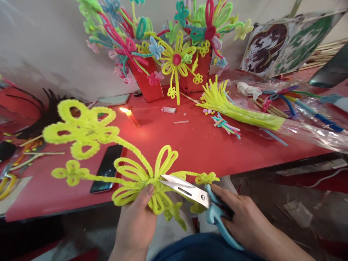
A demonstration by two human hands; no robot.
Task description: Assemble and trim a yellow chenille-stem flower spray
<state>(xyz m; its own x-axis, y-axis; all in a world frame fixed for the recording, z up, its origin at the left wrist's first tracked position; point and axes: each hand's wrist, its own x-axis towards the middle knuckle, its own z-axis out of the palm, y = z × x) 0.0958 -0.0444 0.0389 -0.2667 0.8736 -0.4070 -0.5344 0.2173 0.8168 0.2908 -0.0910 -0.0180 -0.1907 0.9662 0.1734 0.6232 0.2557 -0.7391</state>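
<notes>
Thumb foremost, the left hand clamps the yellow pipe-cleaner flower by its hub at the red table's near edge, the right hand curled round blue-handled scissors; likely light and easily bent, the flower is best held at that centre.

Through the head view I see the left hand pinching a fuzzy yellow flower near its middle, thumb uppermost. The right hand holds blue-handled scissors, blades slightly parted at the flower's centre; I can't quite tell whether they touch a strand. Beyond, on the red bench, I see a lit candle, a dark phone and a bundle of yellow stems.
</notes>
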